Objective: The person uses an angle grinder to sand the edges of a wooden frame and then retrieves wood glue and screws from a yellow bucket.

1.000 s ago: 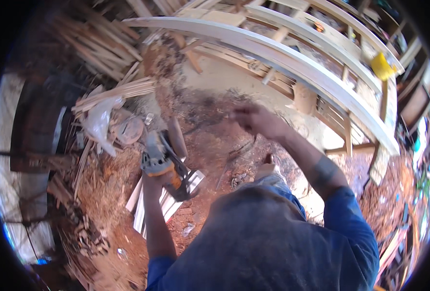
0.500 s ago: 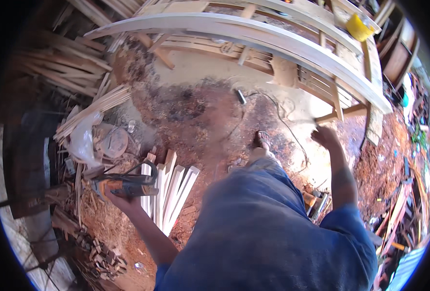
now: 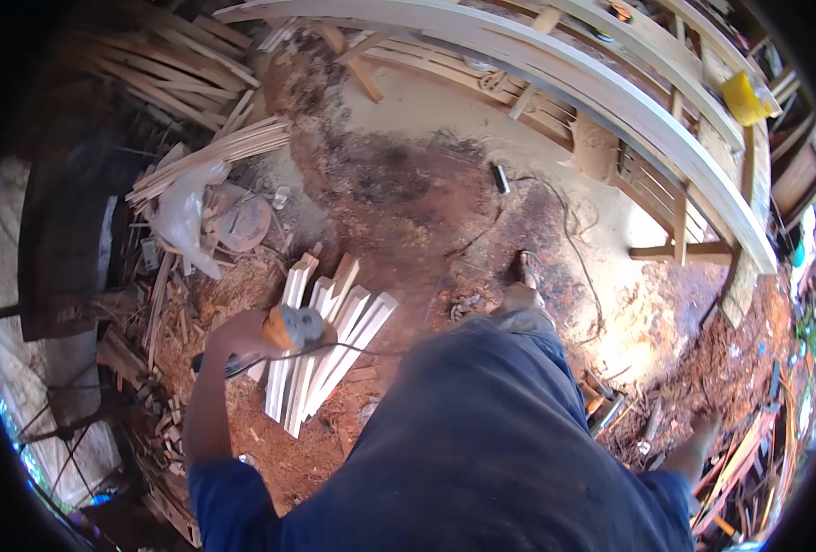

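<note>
My left hand (image 3: 242, 336) is closed around an orange and grey corded power tool (image 3: 296, 327); its exact kind does not show. The tool is held above a bundle of pale planed wood strips (image 3: 334, 345) lying on the floor, hiding part of them. A thin dark cord runs from the tool toward my body. At the lower right, my right hand (image 3: 702, 425) hangs out from my side, small and blurred, so its fingers cannot be made out.
Beyond my feet, a long pale board (image 3: 574, 69) rests across a wooden workbench frame. A yellow container (image 3: 745, 98) stands on it. A black cable (image 3: 569, 230) snakes over the sawdust-covered floor. Stacked timber (image 3: 164, 69) and a clear plastic bag (image 3: 183, 216) lie at the left.
My left hand has turned the power tool and brought it to the wood strips. My right hand has dropped from near the bench down to the lower right. The view has shifted left.
</note>
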Demonstrator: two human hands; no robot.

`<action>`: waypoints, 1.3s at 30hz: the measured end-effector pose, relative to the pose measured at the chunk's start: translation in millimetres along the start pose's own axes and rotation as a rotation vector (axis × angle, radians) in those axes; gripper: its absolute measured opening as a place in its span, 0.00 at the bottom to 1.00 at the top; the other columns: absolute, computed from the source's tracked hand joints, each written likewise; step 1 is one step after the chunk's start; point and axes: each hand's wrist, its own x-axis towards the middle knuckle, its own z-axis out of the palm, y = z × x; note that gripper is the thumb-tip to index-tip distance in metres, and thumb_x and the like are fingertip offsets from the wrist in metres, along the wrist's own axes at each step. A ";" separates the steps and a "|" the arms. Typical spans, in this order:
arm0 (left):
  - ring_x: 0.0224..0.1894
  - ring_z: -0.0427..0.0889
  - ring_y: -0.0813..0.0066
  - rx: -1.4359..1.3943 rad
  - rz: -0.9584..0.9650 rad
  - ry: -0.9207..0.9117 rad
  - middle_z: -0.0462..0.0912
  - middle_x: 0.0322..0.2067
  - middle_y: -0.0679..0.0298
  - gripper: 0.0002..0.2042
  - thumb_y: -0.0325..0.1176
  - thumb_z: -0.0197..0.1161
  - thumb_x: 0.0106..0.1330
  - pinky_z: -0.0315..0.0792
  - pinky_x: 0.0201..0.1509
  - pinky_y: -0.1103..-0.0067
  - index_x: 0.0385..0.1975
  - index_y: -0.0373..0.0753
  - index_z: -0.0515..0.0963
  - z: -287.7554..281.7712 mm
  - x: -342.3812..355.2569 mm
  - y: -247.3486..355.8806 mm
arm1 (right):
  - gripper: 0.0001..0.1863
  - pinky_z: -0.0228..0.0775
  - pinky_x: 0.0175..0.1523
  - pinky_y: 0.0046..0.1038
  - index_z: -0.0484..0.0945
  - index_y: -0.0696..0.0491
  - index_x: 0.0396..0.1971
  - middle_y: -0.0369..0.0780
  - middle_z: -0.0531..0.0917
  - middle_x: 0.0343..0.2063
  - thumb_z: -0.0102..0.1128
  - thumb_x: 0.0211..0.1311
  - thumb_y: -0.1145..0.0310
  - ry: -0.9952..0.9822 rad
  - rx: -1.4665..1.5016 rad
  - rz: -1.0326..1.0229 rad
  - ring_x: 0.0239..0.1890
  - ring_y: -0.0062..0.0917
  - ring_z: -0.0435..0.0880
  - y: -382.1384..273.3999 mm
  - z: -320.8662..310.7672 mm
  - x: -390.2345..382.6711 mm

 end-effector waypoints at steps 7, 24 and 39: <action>0.32 0.80 0.68 -1.908 -0.162 0.564 0.78 0.31 0.66 0.11 0.42 0.68 0.61 0.79 0.37 0.66 0.35 0.47 0.75 69.2 75.8 -96.4 | 0.19 0.66 0.36 0.21 0.77 0.55 0.56 0.37 0.78 0.28 0.54 0.69 0.67 -0.031 -0.069 -0.540 0.30 0.21 0.74 -33.9 -58.0 -37.6; 0.38 0.86 0.72 -0.406 -0.014 0.264 0.88 0.38 0.58 0.28 0.32 0.81 0.43 0.80 0.42 0.74 0.46 0.33 0.80 2.3 -10.2 -2.4 | 0.19 0.73 0.49 0.28 0.76 0.61 0.59 0.42 0.81 0.40 0.55 0.73 0.69 -0.918 0.272 -0.822 0.42 0.29 0.79 -265.3 15.2 6.2; 0.44 0.88 0.56 0.416 -0.349 0.004 0.88 0.40 0.54 0.27 0.56 0.70 0.48 0.81 0.49 0.63 0.42 0.43 0.84 181.4 34.1 -113.7 | 0.20 0.59 0.31 0.16 0.75 0.59 0.57 0.31 0.74 0.30 0.52 0.76 0.61 -0.691 -0.064 -0.638 0.27 0.13 0.69 -244.0 279.2 -321.8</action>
